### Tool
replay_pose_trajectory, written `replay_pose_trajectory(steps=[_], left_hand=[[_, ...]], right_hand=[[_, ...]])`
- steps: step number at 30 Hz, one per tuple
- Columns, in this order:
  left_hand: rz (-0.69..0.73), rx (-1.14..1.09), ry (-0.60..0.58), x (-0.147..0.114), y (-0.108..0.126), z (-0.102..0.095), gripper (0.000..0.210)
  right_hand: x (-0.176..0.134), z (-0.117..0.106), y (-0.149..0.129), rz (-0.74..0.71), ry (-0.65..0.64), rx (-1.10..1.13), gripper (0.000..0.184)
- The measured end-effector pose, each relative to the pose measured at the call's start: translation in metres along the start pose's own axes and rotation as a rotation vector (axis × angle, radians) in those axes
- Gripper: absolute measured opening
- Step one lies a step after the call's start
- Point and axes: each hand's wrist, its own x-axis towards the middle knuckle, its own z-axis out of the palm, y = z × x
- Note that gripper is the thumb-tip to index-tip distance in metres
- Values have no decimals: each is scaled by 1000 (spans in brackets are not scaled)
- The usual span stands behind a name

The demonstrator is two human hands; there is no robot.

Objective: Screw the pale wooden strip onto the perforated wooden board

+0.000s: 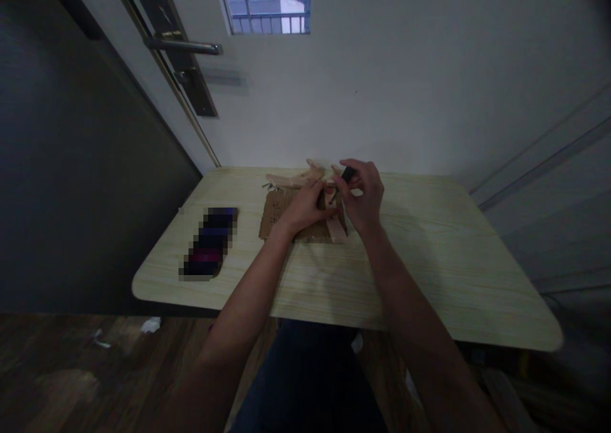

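Observation:
My right hand [365,194] pinches a small black-handled tool [349,174], which looks like a screwdriver. Its thin tip slants down to the left onto a light wooden strip [337,230]. With fingers and thumb, my left hand [305,207] grips this strip close to the tip. Under the strip lies a piece of brown cardboard [273,213] with several small holes or dark dots. More pale wooden pieces [289,181] rest just behind the cardboard, partly hidden by my left hand. The exact spot where the tip meets the wood is too small to make out.
All of this lies on a light wood-grain table [443,248]. A phone-like object [210,242], blurred by pixels, lies on the left side. Behind the table stands a white door [405,70] with a metal handle [191,46]. White scraps [151,325] lie on the floor.

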Motion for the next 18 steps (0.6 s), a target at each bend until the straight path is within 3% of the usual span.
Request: replay_pose_trajectory(steps=[8, 15, 18], left_hand=[[-17, -18, -11, -1, 4, -3, 37], [8, -18, -1, -1, 1, -1, 39], [13, -19, -4, 0, 1, -1, 40]], right_hand=[[0, -2, -2, -30, -145, 123, 40], [1, 1, 6, -38, 1, 45, 28], [2, 0, 2, -44, -2, 41, 28]])
